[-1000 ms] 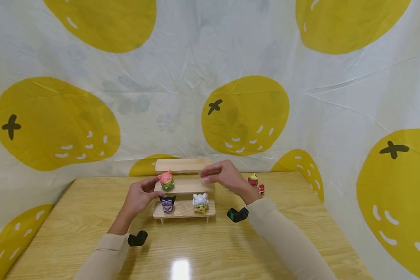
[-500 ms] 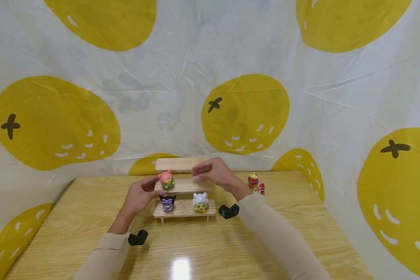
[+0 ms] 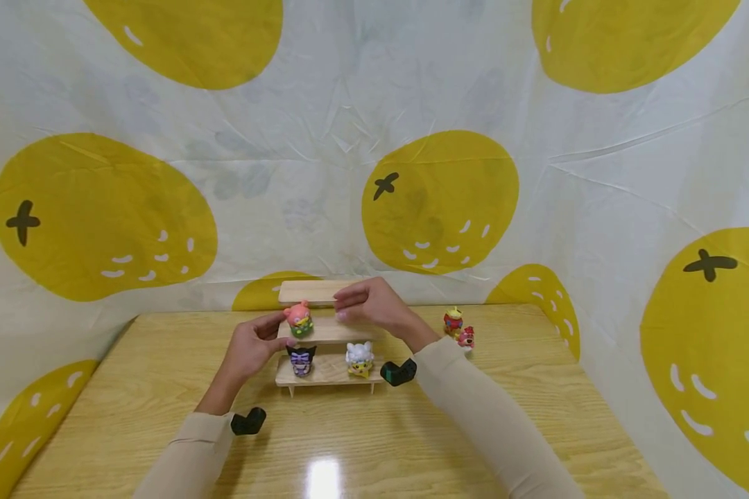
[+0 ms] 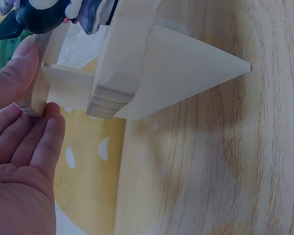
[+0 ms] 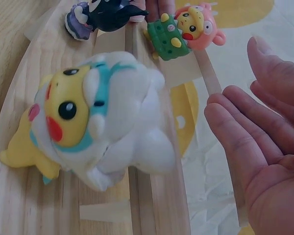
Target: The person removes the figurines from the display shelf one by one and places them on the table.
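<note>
A three-tier wooden display stand stands on the table. My left hand grips the left end of its middle tier, thumb on top and fingers beneath in the left wrist view. Just beside that hand, a pink-hooded figurine in green sits on the middle tier. Below are a black-and-purple figurine on the left and a white-hooded yellow figurine on the right. My right hand holds nothing; its fingers extend over the right part of the stand, between the middle and top tiers.
Two more figurines stand behind the right forearm: a yellow-topped red one and a red one. A curtain with yellow fruit print hangs behind the wooden table. Black wrist cameras sit below both hands.
My right hand has moved left across the stand, from beyond its right end to over its right part. My left hand stays at the middle tier, and the figurines keep their places.
</note>
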`<state>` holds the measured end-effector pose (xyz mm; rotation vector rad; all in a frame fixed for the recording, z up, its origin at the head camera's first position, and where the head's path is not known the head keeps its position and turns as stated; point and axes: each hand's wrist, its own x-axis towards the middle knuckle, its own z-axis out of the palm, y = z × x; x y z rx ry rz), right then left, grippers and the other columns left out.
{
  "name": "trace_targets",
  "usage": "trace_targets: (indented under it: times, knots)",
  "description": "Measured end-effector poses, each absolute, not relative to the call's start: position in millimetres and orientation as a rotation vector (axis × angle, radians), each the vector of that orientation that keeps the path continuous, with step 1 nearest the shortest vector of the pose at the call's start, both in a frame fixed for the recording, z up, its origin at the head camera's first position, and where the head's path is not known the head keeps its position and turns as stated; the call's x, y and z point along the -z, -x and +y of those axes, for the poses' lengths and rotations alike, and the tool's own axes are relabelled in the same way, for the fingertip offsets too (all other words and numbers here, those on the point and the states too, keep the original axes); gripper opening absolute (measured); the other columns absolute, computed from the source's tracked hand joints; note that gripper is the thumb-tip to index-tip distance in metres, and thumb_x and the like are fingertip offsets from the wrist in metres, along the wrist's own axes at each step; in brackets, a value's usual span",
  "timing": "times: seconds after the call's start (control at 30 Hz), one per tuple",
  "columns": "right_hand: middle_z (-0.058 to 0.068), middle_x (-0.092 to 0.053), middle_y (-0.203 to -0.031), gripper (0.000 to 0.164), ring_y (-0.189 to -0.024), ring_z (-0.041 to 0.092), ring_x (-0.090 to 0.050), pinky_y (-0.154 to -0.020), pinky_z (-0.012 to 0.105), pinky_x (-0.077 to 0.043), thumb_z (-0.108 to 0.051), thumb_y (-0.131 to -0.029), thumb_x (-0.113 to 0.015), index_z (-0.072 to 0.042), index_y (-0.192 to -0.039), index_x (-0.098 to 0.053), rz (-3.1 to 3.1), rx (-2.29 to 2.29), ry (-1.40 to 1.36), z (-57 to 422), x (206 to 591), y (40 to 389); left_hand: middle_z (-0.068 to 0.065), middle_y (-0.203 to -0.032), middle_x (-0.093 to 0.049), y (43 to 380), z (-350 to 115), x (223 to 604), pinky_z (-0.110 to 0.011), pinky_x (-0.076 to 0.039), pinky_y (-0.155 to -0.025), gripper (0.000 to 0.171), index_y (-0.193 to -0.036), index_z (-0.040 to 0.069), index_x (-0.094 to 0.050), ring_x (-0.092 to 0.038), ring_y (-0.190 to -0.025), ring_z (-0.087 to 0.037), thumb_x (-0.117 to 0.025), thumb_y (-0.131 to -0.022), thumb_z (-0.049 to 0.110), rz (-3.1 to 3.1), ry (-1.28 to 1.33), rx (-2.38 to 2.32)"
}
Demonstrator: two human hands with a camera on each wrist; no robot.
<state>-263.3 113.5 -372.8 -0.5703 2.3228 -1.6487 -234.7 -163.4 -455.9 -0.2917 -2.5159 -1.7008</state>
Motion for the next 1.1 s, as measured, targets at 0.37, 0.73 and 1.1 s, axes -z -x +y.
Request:
trace_targets:
  times: [0.37, 0.73, 1.1]
  knots:
    - [0.028, -0.072, -0.126, 0.044, -0.119, 0.033, -0.073, -0.098, 0.035, -0.062, -0.001, -0.090, -0.079, 0.002, -0.133, -0.069, 2.287, 1.616, 0.639, 95, 372, 265, -0.023, -0.146, -0.061, 235, -165, 458, -0.043, -0.051, -0.109, 0.059, -0.143, -0.003, -0.061, -0.058, -0.138, -0.037, -0.082, -0.089, 0.007, -2.508, 0.285, 1.715]
    - [0.022, -0.074, -0.128, 0.043, -0.118, 0.031, -0.074, -0.097, 0.035, -0.063, 0.000, -0.092, -0.076, -0.001, -0.134, -0.069, 2.290, 1.592, 0.635, 82, 373, 269, -0.022, -0.148, -0.060, 235, -165, 454, -0.045, -0.049, -0.112, 0.058, -0.144, -0.002, -0.060, -0.055, -0.141, -0.038, -0.081, -0.090, 0.008, -2.502, 0.300, 1.754]
    - [0.018, -0.077, -0.122, 0.049, -0.113, 0.027, -0.076, -0.090, 0.035, -0.064, -0.007, -0.088, -0.084, -0.007, -0.135, -0.071, 2.357, 1.516, 0.679, 67, 373, 266, -0.022, -0.147, -0.061, 237, -166, 457, -0.045, -0.049, -0.112, 0.058, -0.143, -0.003, -0.061, -0.056, -0.140, -0.037, -0.081, -0.090, 0.007, -2.494, 0.319, 1.755]
